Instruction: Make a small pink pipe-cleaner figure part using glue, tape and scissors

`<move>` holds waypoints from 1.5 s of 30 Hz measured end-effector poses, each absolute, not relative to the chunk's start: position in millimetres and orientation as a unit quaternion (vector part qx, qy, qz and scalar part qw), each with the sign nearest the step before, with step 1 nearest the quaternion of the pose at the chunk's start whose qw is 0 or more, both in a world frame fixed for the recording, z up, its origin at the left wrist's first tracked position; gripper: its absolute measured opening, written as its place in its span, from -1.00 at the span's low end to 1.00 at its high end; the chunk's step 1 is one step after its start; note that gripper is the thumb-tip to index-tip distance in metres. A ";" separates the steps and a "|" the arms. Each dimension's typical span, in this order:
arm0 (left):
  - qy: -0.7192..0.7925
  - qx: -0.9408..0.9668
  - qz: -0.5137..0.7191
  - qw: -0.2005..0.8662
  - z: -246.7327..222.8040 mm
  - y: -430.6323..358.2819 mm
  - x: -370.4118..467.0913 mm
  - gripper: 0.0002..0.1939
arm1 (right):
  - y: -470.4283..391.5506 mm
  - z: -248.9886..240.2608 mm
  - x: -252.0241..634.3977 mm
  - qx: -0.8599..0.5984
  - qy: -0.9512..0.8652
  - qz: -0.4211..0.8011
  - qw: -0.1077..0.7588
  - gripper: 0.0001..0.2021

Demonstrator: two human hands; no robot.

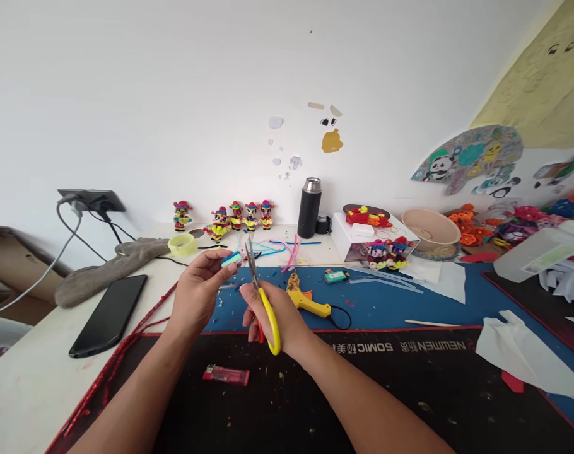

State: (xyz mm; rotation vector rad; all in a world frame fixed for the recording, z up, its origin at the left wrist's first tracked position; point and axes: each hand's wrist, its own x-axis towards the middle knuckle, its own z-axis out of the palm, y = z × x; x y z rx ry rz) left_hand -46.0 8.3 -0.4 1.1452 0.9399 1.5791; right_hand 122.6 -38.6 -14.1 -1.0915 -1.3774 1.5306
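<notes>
My left hand pinches a small blue and pale-green fuzzy piece between thumb and fingertips. Its exact kind is too small to make out. In my right hand are scissors with yellow and red handles, their blades pointing up and looking nearly together. The blades stand just to the right of the fuzzy piece. Behind my right hand, a yellow hot glue gun lies on the blue mat. A red lighter rests on the black mat below my hands.
Several small dolls and a black thermos stand along the wall. Pipe cleaners lie scattered behind my hands. At left are a phone, red cord and driftwood. White paper lies right.
</notes>
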 end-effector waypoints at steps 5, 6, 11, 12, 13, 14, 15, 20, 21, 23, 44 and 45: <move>0.385 0.477 0.650 0.448 -0.4 8.6 -44.7 -0.62 | -41.5 -12.0 124.4 -0.439 -0.585 0.567 0.379 -0.40; 0.387 0.476 0.652 0.446 0.1 8.4 -44.3 -0.61 | -41.6 -10.4 124.7 -0.442 -0.587 0.565 0.376 -0.40; 0.390 0.472 0.653 0.446 2.5 7.4 -42.7 -0.59 | -42.2 -5.4 125.1 -0.455 -0.598 0.547 0.369 -0.43; 0.391 0.472 0.653 0.445 2.7 7.4 -42.6 -0.59 | -42.4 -5.1 125.0 -0.456 -0.600 0.545 0.367 -0.43; 0.393 0.473 0.652 0.443 2.7 7.4 -42.6 -0.59 | -42.7 -4.9 124.8 -0.457 -0.601 0.545 0.365 -0.43; 0.395 0.474 0.652 0.441 2.6 7.5 -42.7 -0.59 | -42.9 -4.6 124.8 -0.457 -0.602 0.545 0.363 -0.42; 0.397 0.475 0.651 0.440 2.5 7.5 -42.7 -0.59 | -43.1 -4.1 124.8 -0.457 -0.603 0.545 0.361 -0.42; 0.396 0.473 0.652 0.441 2.8 7.0 -42.4 -0.58 | -43.3 -0.4 125.7 -0.470 -0.617 0.519 0.360 -0.43; 0.395 0.471 0.653 0.443 3.0 6.7 -42.3 -0.58 | -43.3 0.1 125.9 -0.472 -0.620 0.513 0.360 -0.44; 0.394 0.468 0.655 0.444 3.5 6.4 -42.3 -0.58 | -43.4 0.2 126.1 -0.473 -0.623 0.509 0.361 -0.46; 0.405 0.480 0.661 0.410 3.1 7.5 -46.1 -0.64 | -46.3 3.3 126.7 -0.482 -0.629 0.488 0.366 -0.47; 0.406 0.481 0.661 0.408 3.1 7.4 -46.1 -0.64 | -46.2 3.6 126.8 -0.484 -0.632 0.483 0.364 -0.47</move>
